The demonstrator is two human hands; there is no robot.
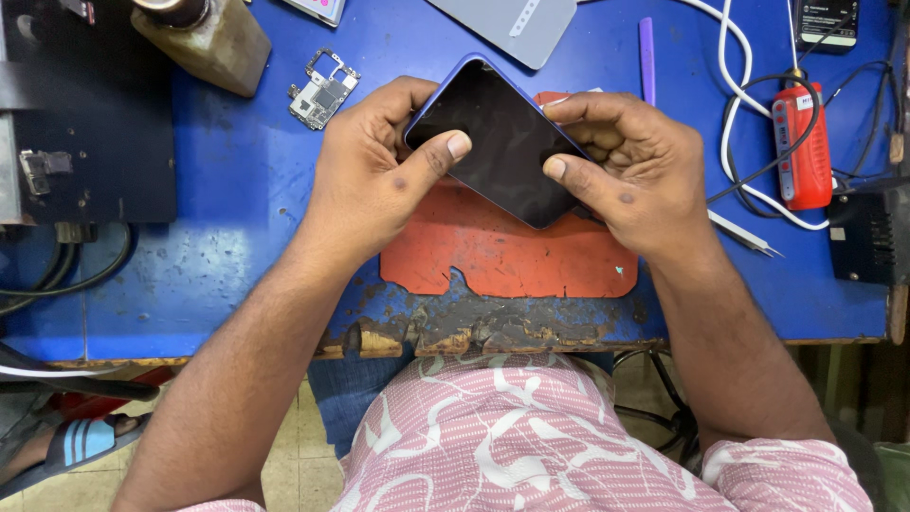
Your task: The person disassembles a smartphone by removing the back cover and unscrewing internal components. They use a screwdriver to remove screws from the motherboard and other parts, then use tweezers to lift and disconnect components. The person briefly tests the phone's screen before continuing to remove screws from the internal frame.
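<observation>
A smartphone point(498, 142) with a dark screen and a blue-violet frame is held tilted above an orange work mat point(502, 251). My left hand point(374, 175) grips its left side, thumb pressed on the glass. My right hand point(626, 166) holds the right edge, thumb on the screen and fingers curled behind. Both thumbs nearly face each other across the display.
On the worn blue bench point(237, 171) lie a small circuit board point(322, 92), a grey phone back cover point(507, 27), a purple pry stick point(646, 47), a red tool with white cable point(804, 142), tweezers point(744, 232), a brown bottle point(204, 38). A black machine point(90, 114) stands at left.
</observation>
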